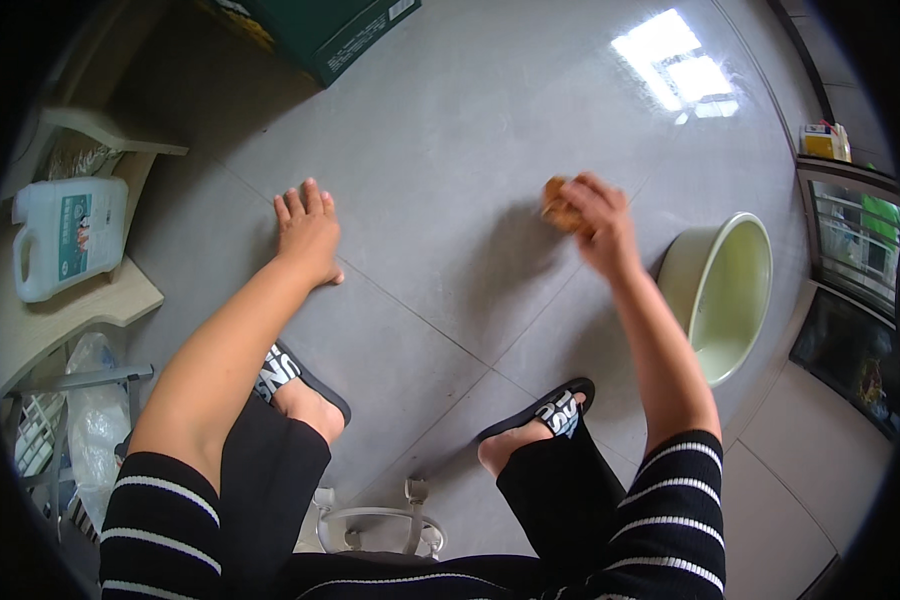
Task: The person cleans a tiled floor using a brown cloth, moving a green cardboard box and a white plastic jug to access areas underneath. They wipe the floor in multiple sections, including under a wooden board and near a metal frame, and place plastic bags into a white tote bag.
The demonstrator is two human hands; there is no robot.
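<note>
My left hand [307, 238] is held out over the grey tiled floor [430, 200] with its fingers apart and nothing in it. Between the fingers and thumb of my right hand [605, 225] is a brownish-orange lump [562, 208]; its kind does not show clearly. A soft shadow falls on the tiles to the left of that hand. Beside my right forearm stands a pale green basin [676, 268], its opening facing right.
On the left, a white jug [102, 235] stands on a wooden shelf [130, 295], with a clear plastic bag [92, 420] below. A dark green box [335, 40] is at the far side. A wheeled stool base [415, 520] lies between my feet. Glass-fronted cabinets [850, 350] line the right.
</note>
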